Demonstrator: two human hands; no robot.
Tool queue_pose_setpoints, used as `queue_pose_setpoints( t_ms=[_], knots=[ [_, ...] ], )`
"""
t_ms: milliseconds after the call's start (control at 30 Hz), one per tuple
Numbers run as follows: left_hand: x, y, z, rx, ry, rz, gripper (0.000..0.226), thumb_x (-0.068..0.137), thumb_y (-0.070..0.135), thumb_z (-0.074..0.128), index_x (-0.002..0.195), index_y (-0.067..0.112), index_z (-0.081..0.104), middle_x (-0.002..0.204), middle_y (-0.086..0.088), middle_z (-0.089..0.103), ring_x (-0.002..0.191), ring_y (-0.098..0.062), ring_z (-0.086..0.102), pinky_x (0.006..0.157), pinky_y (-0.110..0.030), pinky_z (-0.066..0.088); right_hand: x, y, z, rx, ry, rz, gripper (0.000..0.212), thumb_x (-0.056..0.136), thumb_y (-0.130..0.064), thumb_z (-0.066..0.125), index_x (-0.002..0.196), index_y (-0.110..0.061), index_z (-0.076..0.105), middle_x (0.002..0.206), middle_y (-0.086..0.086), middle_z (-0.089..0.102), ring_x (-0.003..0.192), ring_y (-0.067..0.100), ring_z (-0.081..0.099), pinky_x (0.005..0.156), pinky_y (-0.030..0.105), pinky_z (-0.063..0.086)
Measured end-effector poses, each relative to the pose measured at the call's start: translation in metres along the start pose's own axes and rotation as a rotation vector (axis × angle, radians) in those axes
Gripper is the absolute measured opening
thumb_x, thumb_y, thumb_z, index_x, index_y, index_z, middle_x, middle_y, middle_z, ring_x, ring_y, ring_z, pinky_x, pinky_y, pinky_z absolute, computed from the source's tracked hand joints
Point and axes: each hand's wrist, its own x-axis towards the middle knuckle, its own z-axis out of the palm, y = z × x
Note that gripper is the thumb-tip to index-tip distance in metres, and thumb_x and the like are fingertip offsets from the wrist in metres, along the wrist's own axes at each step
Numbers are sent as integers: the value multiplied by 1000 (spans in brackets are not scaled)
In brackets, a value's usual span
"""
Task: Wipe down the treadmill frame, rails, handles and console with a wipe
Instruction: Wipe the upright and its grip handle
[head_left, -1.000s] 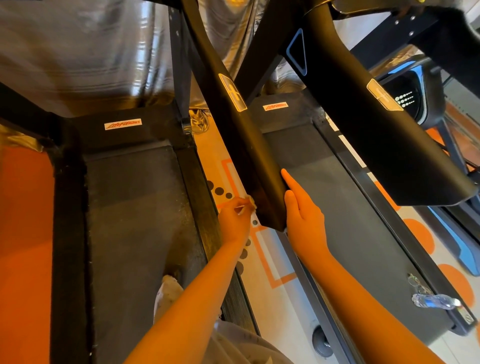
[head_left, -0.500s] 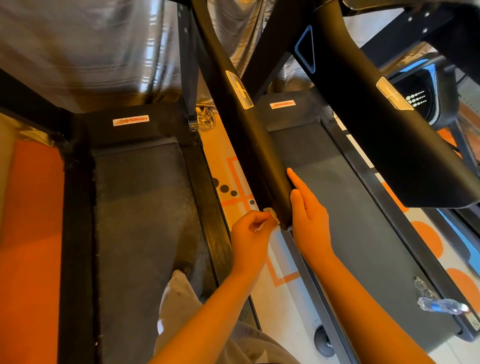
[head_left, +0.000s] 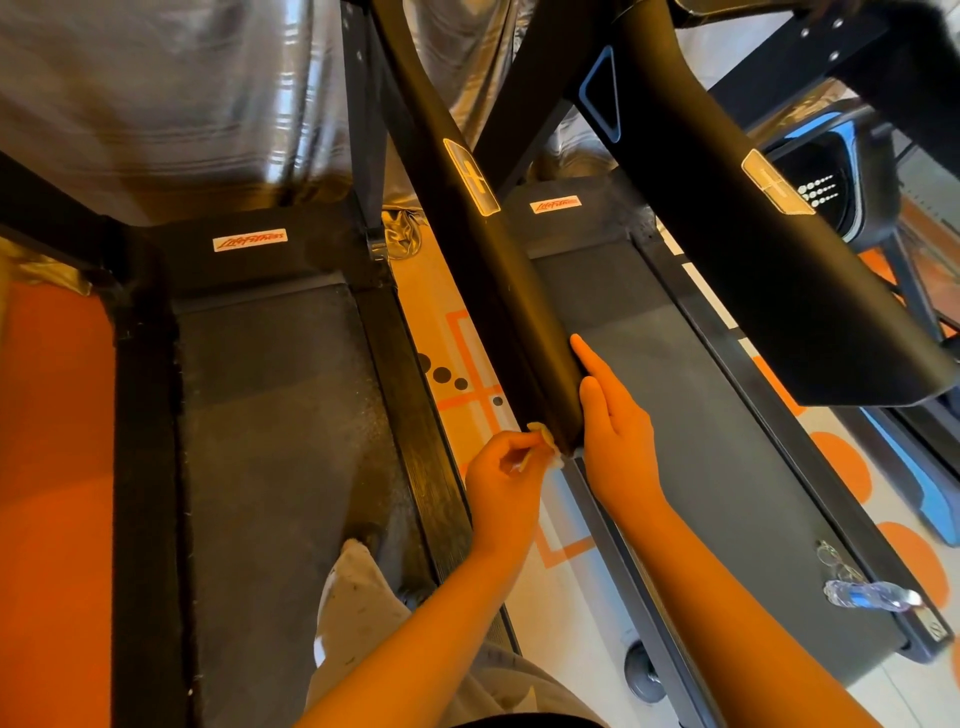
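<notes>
A black padded handrail (head_left: 498, 270) of the right treadmill runs diagonally down to a blunt end at the middle of the view. My left hand (head_left: 501, 480) pinches a small pale wipe (head_left: 543, 439) against the left lower edge of that end. Flat against the rail's right side lies my right hand (head_left: 615, 441), fingers straight and pointing up along it. A second, wider black handrail (head_left: 769, 244) slants across the upper right. Below lie the right treadmill's belt (head_left: 727, 467) and the left treadmill's belt (head_left: 270, 441).
A plastic water bottle (head_left: 867, 595) and a key ring (head_left: 831, 558) lie on the right belt near its rear end. Patterned floor (head_left: 561, 597) shows between the two machines. Another machine's blue-trimmed console (head_left: 826, 187) stands far right. A silvery curtain (head_left: 156, 104) hangs behind.
My left hand has moved right and up with the wipe until it touches the rail's end. My right hand has stayed flat on the rail's right side.
</notes>
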Motion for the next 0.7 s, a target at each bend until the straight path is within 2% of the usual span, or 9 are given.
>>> queue_pose_setpoints(
  t_ms=[33, 67, 133, 167, 267, 433, 567, 633, 700],
  knots=[
    [8, -2, 1, -9, 47, 1, 10, 88, 12, 68, 88, 22, 68, 89, -1, 69, 86, -16, 65, 77, -27, 52, 0, 2, 0, 16, -6, 13, 45, 101, -34, 29, 146, -32, 30, 133, -8, 47, 104, 4, 61, 81, 12, 50],
    [18, -5, 2, 24, 89, 14, 9, 88, 11, 67, 88, 20, 69, 89, -2, 69, 86, -17, 64, 75, -23, 51, -2, 1, 1, 10, 2, 8, 44, 99, -39, 28, 143, -37, 29, 138, -5, 47, 109, 12, 60, 88, 22, 53],
    [39, -6, 1, 40, 137, -11, 7, 89, 10, 67, 93, 14, 71, 94, -5, 69, 90, -17, 63, 70, -14, 47, -4, -1, 2, -6, 10, 5, 43, 93, -47, 26, 136, -45, 28, 145, -1, 44, 121, 24, 54, 99, 42, 49],
    [47, -4, 1, 60, 145, -28, 8, 89, 11, 67, 95, 12, 71, 97, -7, 70, 92, -18, 63, 69, -12, 46, -4, 0, 2, -9, 12, 2, 43, 93, -47, 26, 135, -45, 28, 147, 0, 43, 124, 24, 52, 101, 45, 48],
    [60, -12, 0, 72, 124, -75, 7, 90, 11, 66, 94, 14, 69, 98, -4, 68, 93, -16, 60, 68, -11, 43, -5, -5, 3, 2, 16, 1, 39, 96, -44, 26, 135, -45, 28, 147, -1, 43, 127, 22, 49, 103, 43, 46],
    [56, -21, 0, 30, 104, -180, 7, 89, 10, 67, 90, 16, 70, 95, -1, 66, 96, -19, 59, 69, -18, 44, -5, -7, 2, -40, 13, -10, 46, 87, -53, 22, 133, -49, 27, 147, 0, 43, 127, 23, 49, 102, 46, 47],
    [45, -25, -1, 56, 53, -195, 5, 89, 12, 67, 89, 16, 71, 96, -6, 69, 98, -24, 61, 80, -27, 51, -4, -5, 3, -35, 10, -18, 42, 89, -53, 23, 130, -53, 26, 146, -1, 44, 126, 23, 50, 99, 46, 49],
    [35, -19, -1, 42, 34, -150, 7, 89, 11, 67, 89, 16, 71, 92, 0, 69, 96, -19, 61, 75, -19, 47, -2, -2, 2, -31, 9, -12, 44, 91, -50, 23, 135, -47, 27, 147, -1, 43, 126, 23, 50, 97, 33, 51],
    [23, -10, 1, 26, 20, -86, 10, 89, 10, 67, 87, 19, 69, 88, 6, 68, 92, -15, 62, 74, -17, 48, -1, 2, 3, -30, 7, 3, 48, 90, -50, 24, 138, -44, 27, 146, -1, 44, 121, 24, 53, 85, 19, 51]
  ],
)
